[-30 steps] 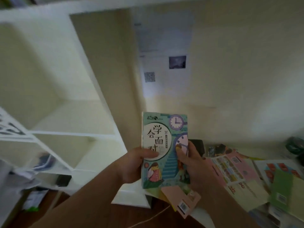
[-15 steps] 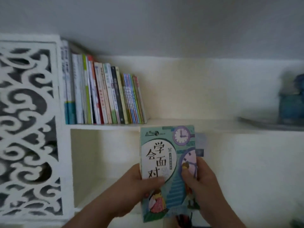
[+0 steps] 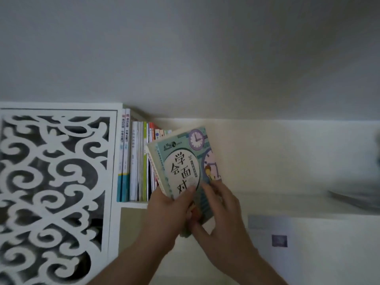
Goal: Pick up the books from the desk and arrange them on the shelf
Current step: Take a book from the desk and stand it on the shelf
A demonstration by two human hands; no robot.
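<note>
Gripping tilted teal book (image 3: 185, 167), left hand (image 3: 168, 212) and right hand (image 3: 220, 219) beside shelved books (image 3: 135, 165).

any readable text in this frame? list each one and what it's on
"学会面对": large title on the front cover of the teal book, held in the grip of the left hand and right hand.
Small logo text above that title: too blurred to read.
Spines of the shelved books: vertical print, too small and blurred to read.
Grey paper on the wall: no legible text.
</note>
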